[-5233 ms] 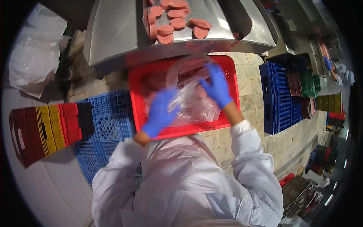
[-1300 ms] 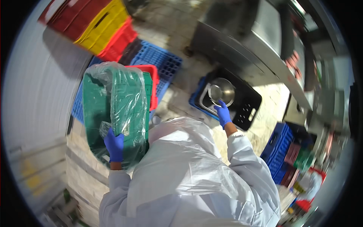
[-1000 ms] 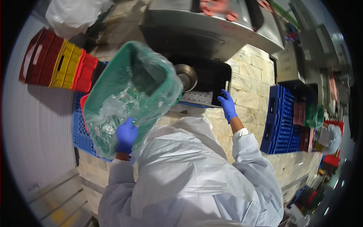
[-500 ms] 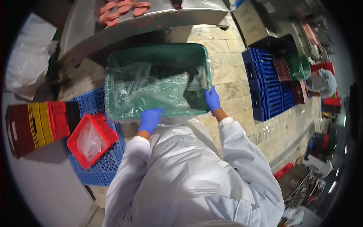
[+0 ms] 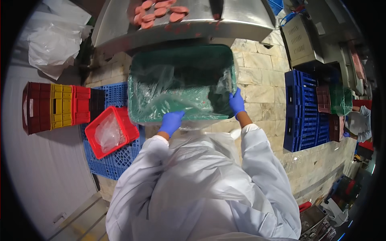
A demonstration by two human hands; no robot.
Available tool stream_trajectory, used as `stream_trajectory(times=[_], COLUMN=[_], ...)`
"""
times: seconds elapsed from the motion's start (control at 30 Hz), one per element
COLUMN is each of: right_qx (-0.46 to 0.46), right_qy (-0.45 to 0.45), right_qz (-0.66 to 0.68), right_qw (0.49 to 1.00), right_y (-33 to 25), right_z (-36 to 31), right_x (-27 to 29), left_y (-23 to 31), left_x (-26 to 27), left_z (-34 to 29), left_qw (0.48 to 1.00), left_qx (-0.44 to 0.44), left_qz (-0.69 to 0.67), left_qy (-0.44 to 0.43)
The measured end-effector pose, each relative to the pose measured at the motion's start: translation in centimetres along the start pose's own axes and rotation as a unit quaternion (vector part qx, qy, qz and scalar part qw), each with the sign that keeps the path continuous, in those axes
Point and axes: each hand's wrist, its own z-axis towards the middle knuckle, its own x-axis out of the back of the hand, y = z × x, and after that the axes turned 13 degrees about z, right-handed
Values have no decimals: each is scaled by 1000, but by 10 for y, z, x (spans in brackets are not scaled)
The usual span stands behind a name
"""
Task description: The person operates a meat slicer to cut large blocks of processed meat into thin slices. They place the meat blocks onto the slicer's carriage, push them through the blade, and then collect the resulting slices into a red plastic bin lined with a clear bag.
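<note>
A large green plastic tub point(image 5: 140, 117) is in front of me, lined with a clear plastic bag point(image 5: 181, 99) that spreads over its floor and hangs out at the near rim. My left hand point(image 5: 171, 122), in a blue glove, is closed on the near rim around its middle. Also in a blue glove, my right hand point(image 5: 237, 102) grips the rim by the near right corner. Fingers of both hands are partly hidden by the rim. Some small reddish specks show on the liner; I cannot tell what they are.
A steel table point(image 5: 209, 26) with pink-red patties point(image 5: 161, 11) stands just beyond the tub. To the left, a red crate point(image 5: 108, 152) holding clear plastic sits on a blue pallet point(image 5: 116, 166), beside stacked coloured crates point(image 5: 61, 106). Blue pallets point(image 5: 307, 112) and a person point(image 5: 360, 124) are at right.
My view has turned, so the table, crates and pallets appear farther right. Both hands keep their hold on the tub's rim. A person at the right now shows more fully.
</note>
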Motion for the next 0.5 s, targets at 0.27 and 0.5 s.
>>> stream_trajectory(times=[0.27,0.5], right_qx=[-148,-242], right_qy=[-127,-60], right_qz=[399,-51], right_qw=[896,967], right_y=[48,293], right_z=[-17,3], right_x=[127,354], left_y=[50,260], left_x=[83,196], left_z=[33,176], left_qw=[995,984], left_qx=[0,-119], left_qz=[-23,-118], left_qy=[-95,56])
